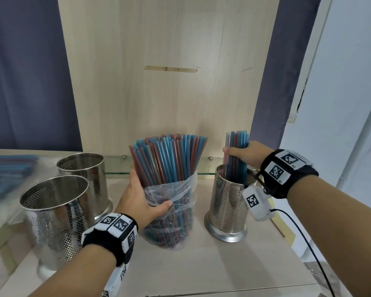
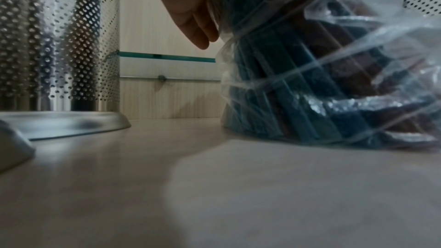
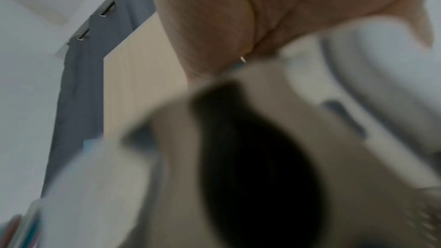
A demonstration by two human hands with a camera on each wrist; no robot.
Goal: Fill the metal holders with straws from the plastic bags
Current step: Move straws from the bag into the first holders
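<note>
Evidently, the left hand [image 1: 140,199] clasps the upright plastic bag [image 1: 169,202] to steady its straws [image 1: 169,155], while the right hand [image 1: 244,154] grips a small bunch [image 1: 237,144] with its lower ends already inside the right-hand holder [image 1: 227,202].

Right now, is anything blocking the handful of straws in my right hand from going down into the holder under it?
Nothing visible does. The right hand grips the bunch of straws upright, with their lower ends already inside the open rim of the right metal holder. The straw bag held by the left hand stands apart to its left.
</note>
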